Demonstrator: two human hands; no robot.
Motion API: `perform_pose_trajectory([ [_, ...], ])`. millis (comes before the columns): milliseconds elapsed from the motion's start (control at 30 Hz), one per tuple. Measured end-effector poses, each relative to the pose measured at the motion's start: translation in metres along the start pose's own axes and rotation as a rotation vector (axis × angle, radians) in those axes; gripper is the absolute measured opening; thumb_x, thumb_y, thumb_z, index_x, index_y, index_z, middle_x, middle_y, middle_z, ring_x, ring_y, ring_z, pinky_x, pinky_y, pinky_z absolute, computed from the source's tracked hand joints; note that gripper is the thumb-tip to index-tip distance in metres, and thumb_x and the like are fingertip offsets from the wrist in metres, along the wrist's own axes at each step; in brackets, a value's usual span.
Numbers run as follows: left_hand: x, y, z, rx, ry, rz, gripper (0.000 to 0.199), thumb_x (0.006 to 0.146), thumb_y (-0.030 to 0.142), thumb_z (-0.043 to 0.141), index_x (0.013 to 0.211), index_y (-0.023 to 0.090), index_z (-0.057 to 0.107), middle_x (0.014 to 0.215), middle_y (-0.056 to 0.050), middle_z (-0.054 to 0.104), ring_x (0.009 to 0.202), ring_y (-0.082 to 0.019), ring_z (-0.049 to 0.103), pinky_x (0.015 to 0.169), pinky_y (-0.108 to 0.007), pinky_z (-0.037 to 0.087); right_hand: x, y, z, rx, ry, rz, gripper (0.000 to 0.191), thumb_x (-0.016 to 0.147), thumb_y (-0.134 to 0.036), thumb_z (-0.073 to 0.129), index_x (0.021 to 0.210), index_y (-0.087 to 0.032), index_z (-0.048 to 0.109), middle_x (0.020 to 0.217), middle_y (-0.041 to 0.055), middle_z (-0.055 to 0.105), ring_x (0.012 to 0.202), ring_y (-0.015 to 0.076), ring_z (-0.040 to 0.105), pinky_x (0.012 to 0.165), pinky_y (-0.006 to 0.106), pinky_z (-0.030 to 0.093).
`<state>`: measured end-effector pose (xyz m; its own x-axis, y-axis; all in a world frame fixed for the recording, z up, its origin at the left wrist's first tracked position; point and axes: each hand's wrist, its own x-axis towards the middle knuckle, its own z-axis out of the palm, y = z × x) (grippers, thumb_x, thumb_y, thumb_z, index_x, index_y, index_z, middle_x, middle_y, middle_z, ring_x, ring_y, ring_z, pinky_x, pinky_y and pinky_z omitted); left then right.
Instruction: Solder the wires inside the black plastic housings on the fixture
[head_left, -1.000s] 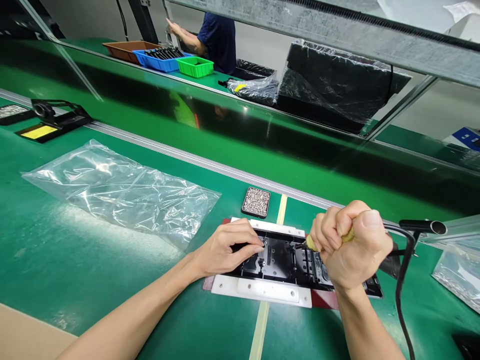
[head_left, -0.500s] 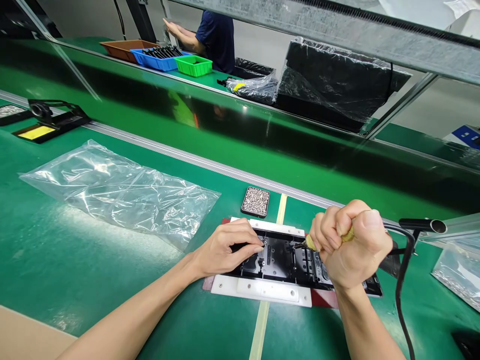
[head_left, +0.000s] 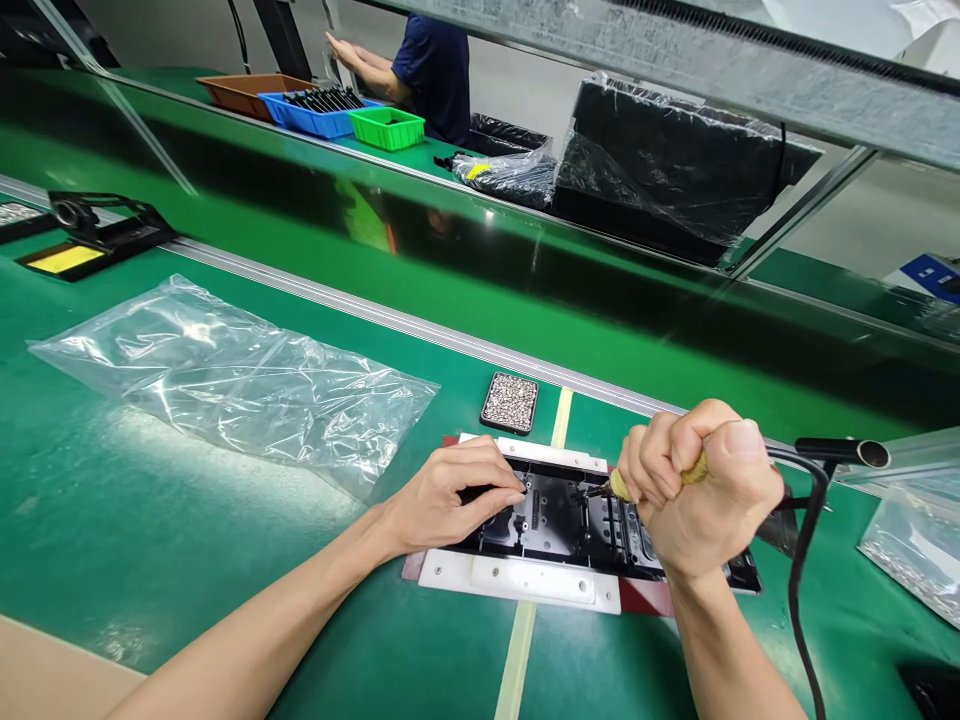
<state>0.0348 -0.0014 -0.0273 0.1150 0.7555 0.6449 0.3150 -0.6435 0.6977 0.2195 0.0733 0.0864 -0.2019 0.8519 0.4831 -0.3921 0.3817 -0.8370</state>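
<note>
Clasping the yellow-handled tool (head_left: 619,486) in my right grip (head_left: 701,490), fingers wrapped round it, I keep its tip at or just above the black panel (head_left: 556,515), which lies between white blocks (head_left: 525,582) right of the lower centre. My left grip (head_left: 454,495) stays over the panel's left part, thumb and fingers close together, though I cannot tell whether they pinch anything. Only the view has shifted slightly, so I judge work at this spot unfinished.
</note>
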Motion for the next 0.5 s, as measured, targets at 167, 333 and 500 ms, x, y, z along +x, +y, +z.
perform_pose_trajectory([
  [167,-0.0007,0.0003,0.0001,0.005,-0.004,-0.001,0.009,0.095,0.011,0.068,0.099,0.014,0.075,0.088,-0.006,0.073,0.083,-0.017,0.067,0.081,-0.034,0.053,-0.0006,0.0002,-0.0001,0.007,0.007,0.019,0.045,0.092,-0.043,0.061,0.059,-0.020,0.043,0.043,-0.0055,0.032,0.035,0.0072,0.026,0.030,0.021,0.022],
  [333,-0.0008,-0.0016,0.0013,0.004,-0.011,-0.008,0.009,0.095,0.011,0.068,0.100,0.014,0.075,0.089,-0.006,0.073,0.085,-0.017,0.067,0.082,-0.035,0.053,-0.0001,0.0003,-0.0008,0.002,0.010,0.021,0.046,0.091,-0.044,0.062,0.058,-0.020,0.043,0.043,-0.0057,0.031,0.035,0.0070,0.026,0.030,0.020,0.023],
  [500,-0.0006,-0.0013,0.0015,0.001,-0.009,-0.006,0.009,0.095,0.011,0.068,0.100,0.015,0.075,0.090,-0.005,0.073,0.085,-0.017,0.067,0.081,-0.034,0.053,0.0003,0.0008,-0.0010,0.009,0.017,0.040,0.046,0.090,-0.045,0.062,0.058,-0.020,0.043,0.043,-0.0059,0.031,0.035,0.0070,0.026,0.030,0.020,0.024],
])
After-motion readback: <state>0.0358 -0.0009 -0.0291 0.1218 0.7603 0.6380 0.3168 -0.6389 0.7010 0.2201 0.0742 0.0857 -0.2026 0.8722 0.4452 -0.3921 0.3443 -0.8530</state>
